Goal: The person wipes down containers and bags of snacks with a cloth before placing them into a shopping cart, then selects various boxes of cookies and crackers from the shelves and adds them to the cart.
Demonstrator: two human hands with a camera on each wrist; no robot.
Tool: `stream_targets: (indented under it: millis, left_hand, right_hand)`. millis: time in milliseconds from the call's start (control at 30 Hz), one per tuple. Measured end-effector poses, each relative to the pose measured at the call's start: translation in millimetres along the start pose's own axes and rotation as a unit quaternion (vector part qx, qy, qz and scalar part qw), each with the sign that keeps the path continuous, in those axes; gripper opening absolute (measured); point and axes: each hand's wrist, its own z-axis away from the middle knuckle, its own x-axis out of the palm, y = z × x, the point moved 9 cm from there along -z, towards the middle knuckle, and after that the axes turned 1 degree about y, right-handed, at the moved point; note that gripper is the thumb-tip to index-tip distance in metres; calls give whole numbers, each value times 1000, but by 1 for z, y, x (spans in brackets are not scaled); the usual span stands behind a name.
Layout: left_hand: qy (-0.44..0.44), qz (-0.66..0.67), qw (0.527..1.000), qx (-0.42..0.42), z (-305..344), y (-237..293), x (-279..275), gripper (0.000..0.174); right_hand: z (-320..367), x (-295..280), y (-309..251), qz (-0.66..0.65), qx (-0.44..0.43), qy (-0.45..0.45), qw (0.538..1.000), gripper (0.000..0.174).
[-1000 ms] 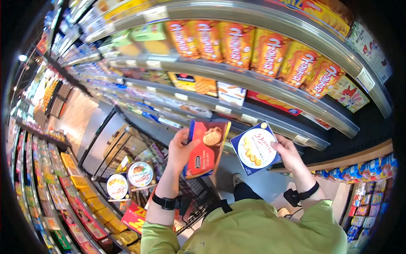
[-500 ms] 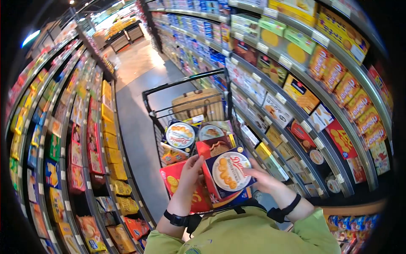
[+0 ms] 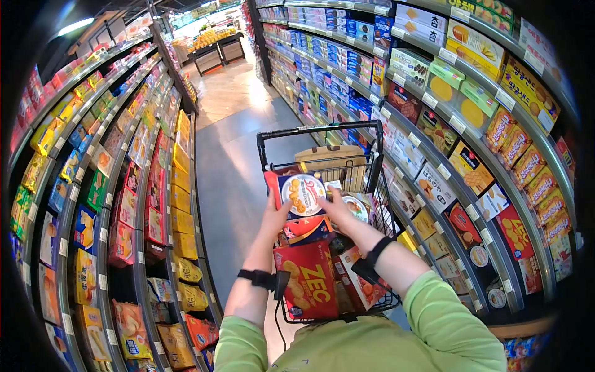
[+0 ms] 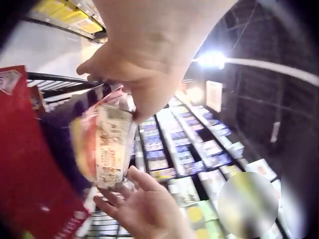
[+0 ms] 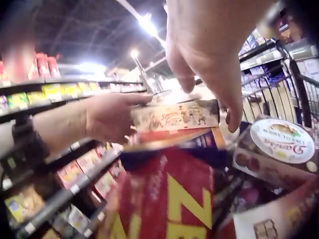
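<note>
Over the cart, both hands hold a white-and-blue cookie box with a round label. The left hand grips its left side, beside a red box; the right hand has its thumb at the right edge. In the left wrist view, fingers of the right hand meet the end of the blurred box. In the right wrist view, the box lies level between the left hand and right hand, above a red-and-blue pack.
The black wire cart holds a large red box with yellow letters, another round-labelled box, a red-and-white pack and a tan basket-like item. Stocked shelves flank the grey aisle floor.
The view has turned from the right shelves down the aisle. The two boxes, held apart in separate hands at first, came together and moved forward over the cart's far part.
</note>
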Motion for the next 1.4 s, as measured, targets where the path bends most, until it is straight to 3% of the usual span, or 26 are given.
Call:
stream_targets:
  millis: [33,67,167,233,300,433,500,567,633,700,767,833,867,933,967,1033,1067,1133,1167,1200,1233,1300,1367,1400]
  left_hand:
    - [11,-183,983,18,-25,-50,-3,80]
    - [26,-177,983,32,-31,-71,-3,81]
    - [35,-206,976,62,-48,-84,0,83]
    - [25,-241,968,61,-49,-90,3,85]
    - [0,-293,956,0,-54,-89,6,90]
    - [-7,-335,942,1,-49,-79,10,96]
    - [-12,-356,934,16,-38,-79,8,92]
    - [-15,-353,932,74,-20,-70,8,83]
    - [-35,-262,952,157,-9,-75,6,72]
    - [-87,-114,979,142,3,-74,10,67]
    - [-62,-210,961,167,12,-73,6,62]
    - [-69,-103,984,128,-8,-117,-4,54]
    - [-87,-104,982,130,3,-100,8,54]
    - [-53,-23,998,-24,42,-70,11,56]
    - [-61,-24,998,-24,39,-82,9,56]
    - [-8,-193,977,85,39,-112,-29,56]
    - [-14,-196,977,85,46,-134,-39,56]
    - [31,-220,971,87,60,-162,-65,55]
    - [29,-223,970,88,71,-160,-63,55]
    - [42,-89,994,-39,89,-173,-65,49]
    - [54,48,984,-165,108,-188,-65,45]
    - [19,30,977,-212,123,-192,-63,38]
    - [-19,14,966,-259,129,-203,-56,33]
    - [-27,33,973,-228,125,-200,-52,29]
  right_hand:
    - [-10,-8,22,212,-56,51,974,63]
    - [20,0,3,189,9,62,980,70]
    - [17,-4,8,246,-26,79,966,74]
    - [21,-12,4,184,3,85,979,73]
    - [26,-20,-9,176,39,90,979,70]
    - [35,-50,0,185,5,156,970,64]
    - [51,-66,21,168,59,132,975,64]
    - [69,-75,16,265,-21,115,957,67]
    - [82,-87,24,324,47,71,942,77]
    - [79,-92,35,401,51,34,914,82]
    - [104,-77,-14,307,-7,-23,951,80]
    - [84,-96,35,379,91,20,921,72]
    - [85,-99,31,374,97,36,922,72]
    - [94,-99,22,483,115,5,868,62]
    - [100,-106,24,481,119,12,869,62]
    - [114,-113,18,487,55,51,870,50]
    - [135,-115,-8,482,-7,61,874,37]
    - [170,-134,-25,473,-73,132,868,34]
    - [187,-150,-23,489,-60,171,853,36]
    - [204,-164,-20,504,-47,210,836,38]
    - [219,-177,-5,497,-4,226,838,39]
    - [236,-190,35,489,42,242,837,41]
    - [233,-185,111,335,196,111,915,39]
    - [233,-185,116,335,195,114,915,39]
